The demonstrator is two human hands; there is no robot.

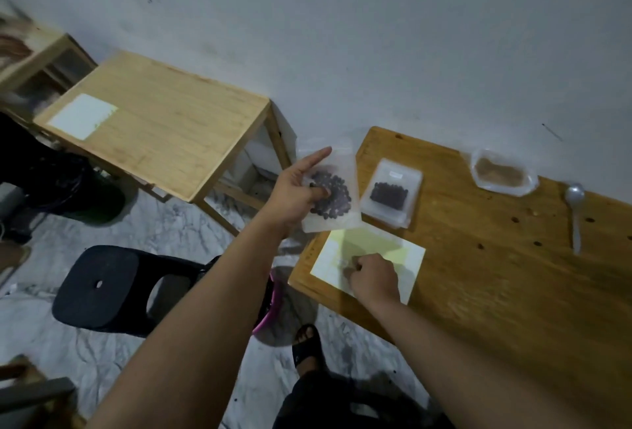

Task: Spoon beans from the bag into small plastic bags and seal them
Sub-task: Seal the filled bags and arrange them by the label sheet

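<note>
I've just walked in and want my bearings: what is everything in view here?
Held bag: one, clear with dark beans, in the left hand.
Second bean bag: one, clear, atop bag stack on the table.
Brown-filled bag: one, clear, table's far edge.
Spoon: one, silvery, table's right.
Paper sheet: one, pale yellow, under the right hand.
Side table: one, wooden, left.
Stool: one, black, floor.
Left hand: pinches the held bag.
Right hand: fingers curled, on the paper.

Wooden table (496,274) against the wall, carrying a pale sheet of paper (403,254) at the near corner, a stack of small plastic bags (391,192) topped by one with dark beans just behind, an open bag (501,172) of brownish contents farther right, and a spoon (576,210) beside that.
</note>
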